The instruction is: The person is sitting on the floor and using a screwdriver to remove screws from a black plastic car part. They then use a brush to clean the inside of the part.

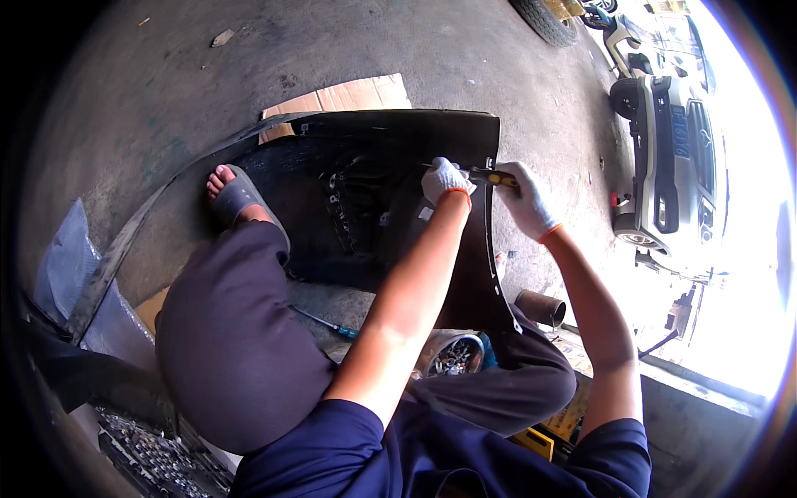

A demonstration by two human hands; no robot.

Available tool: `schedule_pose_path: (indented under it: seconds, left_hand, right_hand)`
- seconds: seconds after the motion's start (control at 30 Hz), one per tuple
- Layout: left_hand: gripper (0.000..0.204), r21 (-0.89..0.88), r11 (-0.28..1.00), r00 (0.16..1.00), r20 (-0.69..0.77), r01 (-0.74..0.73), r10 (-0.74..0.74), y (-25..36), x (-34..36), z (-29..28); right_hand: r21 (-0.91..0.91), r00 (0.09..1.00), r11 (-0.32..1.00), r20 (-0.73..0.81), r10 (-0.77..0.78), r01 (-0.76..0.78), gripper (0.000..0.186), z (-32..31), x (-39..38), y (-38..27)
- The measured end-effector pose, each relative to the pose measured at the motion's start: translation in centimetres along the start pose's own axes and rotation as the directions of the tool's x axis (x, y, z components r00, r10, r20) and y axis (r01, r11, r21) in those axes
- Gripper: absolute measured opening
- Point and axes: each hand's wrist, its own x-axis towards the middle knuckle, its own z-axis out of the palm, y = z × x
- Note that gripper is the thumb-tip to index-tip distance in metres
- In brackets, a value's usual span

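Observation:
A large black car bumper (390, 137) lies with its hollow inner side up in front of me and reaches over my lap. My gloved right hand (529, 203) is closed around the yellow-and-black handle of a screwdriver (501, 178), just past the bumper's right edge. Over the inner face, my gloved left hand (446, 181) is closed at the screwdriver's shaft, and a thin dark tip shows beyond its fingers. What the tip touches cannot be made out. My sandalled foot (235, 195) is at the bumper's left part.
Flattened cardboard (357, 93) lies under the far edge. A bucket of small metal parts (455, 357), a teal-handled tool (344, 331) and a rusty can (541, 308) sit close to my legs. Bubble wrap (70, 257) is at left. A parked vehicle (677, 166) and a tyre (544, 21) are farther off.

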Motion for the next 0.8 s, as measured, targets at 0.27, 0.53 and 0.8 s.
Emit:
schedule_pose_path:
  seconds: [0.27,0.53,0.8]
  left_hand:
    - [0.030,-0.141,0.990,1.000,-0.006,-0.005,0.004,0.6,-0.3,-0.2]
    - [0.029,-0.110,0.994,1.000,-0.007,0.000,-0.001,0.3,0.8,0.1]
    - [0.029,-0.179,0.983,0.999,0.000,0.033,-0.033,0.1,0.1,0.3]
  right_hand:
    - [0.096,0.747,0.753,0.259,0.612,-0.650,0.032,-1.6,2.2,-4.5]
    - [0.237,0.909,0.879,0.048,0.415,-0.414,0.027,0.8,0.4,-2.1]
    - [0.134,0.994,0.991,-0.102,0.030,-0.016,0.019,1.1,-0.4,-0.4]
